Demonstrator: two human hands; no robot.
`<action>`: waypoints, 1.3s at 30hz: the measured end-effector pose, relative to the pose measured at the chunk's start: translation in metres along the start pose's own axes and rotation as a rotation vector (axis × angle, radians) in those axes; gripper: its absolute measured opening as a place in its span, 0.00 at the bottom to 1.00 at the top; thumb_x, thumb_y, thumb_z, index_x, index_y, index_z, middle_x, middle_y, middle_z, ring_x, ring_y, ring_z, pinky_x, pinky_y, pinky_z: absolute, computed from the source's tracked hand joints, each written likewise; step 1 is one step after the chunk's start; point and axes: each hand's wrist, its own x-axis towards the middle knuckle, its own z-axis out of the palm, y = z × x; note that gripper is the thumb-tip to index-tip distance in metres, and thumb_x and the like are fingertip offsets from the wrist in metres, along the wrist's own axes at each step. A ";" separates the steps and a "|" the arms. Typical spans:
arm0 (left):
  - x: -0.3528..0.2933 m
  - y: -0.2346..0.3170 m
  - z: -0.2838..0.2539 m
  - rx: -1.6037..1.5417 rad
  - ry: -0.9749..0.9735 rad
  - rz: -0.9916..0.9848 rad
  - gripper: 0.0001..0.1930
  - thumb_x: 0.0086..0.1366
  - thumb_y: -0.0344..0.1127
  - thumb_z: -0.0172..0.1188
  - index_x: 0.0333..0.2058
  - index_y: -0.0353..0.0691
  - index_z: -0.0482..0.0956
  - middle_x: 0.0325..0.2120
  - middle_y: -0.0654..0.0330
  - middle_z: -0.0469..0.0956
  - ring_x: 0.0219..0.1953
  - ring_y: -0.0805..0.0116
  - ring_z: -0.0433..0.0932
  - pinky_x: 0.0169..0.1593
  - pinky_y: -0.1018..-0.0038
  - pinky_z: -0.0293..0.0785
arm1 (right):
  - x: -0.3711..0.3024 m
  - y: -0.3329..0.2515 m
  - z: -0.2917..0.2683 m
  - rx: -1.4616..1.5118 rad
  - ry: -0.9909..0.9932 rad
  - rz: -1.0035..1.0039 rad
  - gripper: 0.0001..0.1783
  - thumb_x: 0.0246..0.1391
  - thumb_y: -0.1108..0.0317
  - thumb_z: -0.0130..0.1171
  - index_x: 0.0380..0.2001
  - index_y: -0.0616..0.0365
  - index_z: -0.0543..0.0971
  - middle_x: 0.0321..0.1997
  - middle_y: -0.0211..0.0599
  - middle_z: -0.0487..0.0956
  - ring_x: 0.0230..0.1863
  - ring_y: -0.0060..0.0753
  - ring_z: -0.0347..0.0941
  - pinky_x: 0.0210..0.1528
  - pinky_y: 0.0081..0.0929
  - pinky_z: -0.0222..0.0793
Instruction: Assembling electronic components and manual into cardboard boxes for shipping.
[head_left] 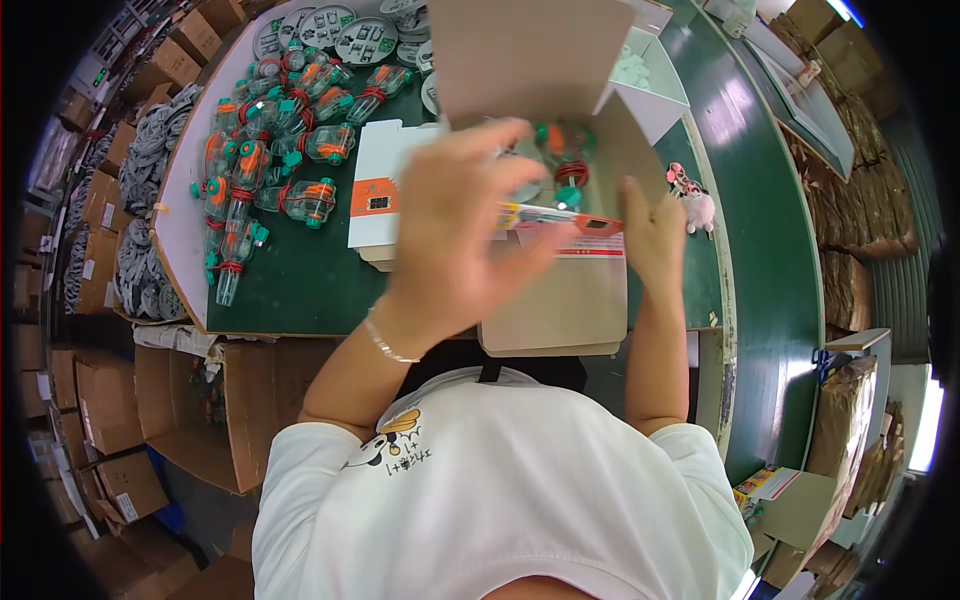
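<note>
An open cardboard box (555, 310) with raised flaps lies before me at the table's front edge. Inside it rests a clear plastic piece with green caps, an orange part and red cord (568, 155). My right hand (655, 235) grips the box's right side wall, thumb up along the edge. Over the box's left side is my left hand (460, 225), blurred by motion, its fingers apart and nothing visible in them. It hides part of the box's inside. The box's front wall carries a coloured printed strip (570, 220).
Left of the box lie white-and-orange flat boxes (375, 205). Several similar clear plastic pieces (300, 145) are heaped farther left, with round printed discs (365, 42) behind. A white bin (655, 85) stands back right, near a small pink plush toy (698, 210). Cartons (205, 415) surround the table.
</note>
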 end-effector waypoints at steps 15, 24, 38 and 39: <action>-0.089 -0.098 -0.044 0.451 -0.235 -0.734 0.35 0.52 0.50 0.73 0.52 0.31 0.75 0.43 0.52 0.74 0.50 0.52 0.68 0.54 0.61 0.66 | -0.077 0.135 -0.222 -0.970 0.639 0.557 0.29 0.60 0.51 0.47 0.36 0.72 0.81 0.38 0.65 0.80 0.42 0.71 0.76 0.48 0.57 0.69; -0.082 -0.096 -0.051 0.211 -0.138 -0.805 0.35 0.54 0.40 0.73 0.58 0.33 0.70 0.42 0.55 0.76 0.44 0.63 0.74 0.50 0.68 0.71 | -0.113 0.191 -0.232 -0.906 0.713 0.823 0.35 0.59 0.44 0.45 0.42 0.71 0.81 0.45 0.68 0.79 0.50 0.65 0.75 0.56 0.51 0.67; -0.031 -0.055 -0.102 -0.805 -0.251 -0.646 0.33 0.58 0.24 0.64 0.62 0.32 0.63 0.46 0.56 0.78 0.43 0.74 0.78 0.43 0.76 0.75 | 0.006 -0.108 -0.023 0.110 -0.104 -0.260 0.06 0.54 0.75 0.65 0.36 0.62 0.83 0.26 0.26 0.70 0.25 0.16 0.62 0.28 0.16 0.57; -0.029 -0.058 -0.111 -0.744 -0.345 -0.539 0.32 0.58 0.26 0.65 0.61 0.32 0.65 0.47 0.55 0.78 0.43 0.72 0.78 0.44 0.75 0.75 | 0.009 -0.115 -0.024 0.180 -0.128 -0.269 0.05 0.53 0.74 0.65 0.33 0.63 0.82 0.26 0.26 0.69 0.25 0.17 0.62 0.28 0.16 0.57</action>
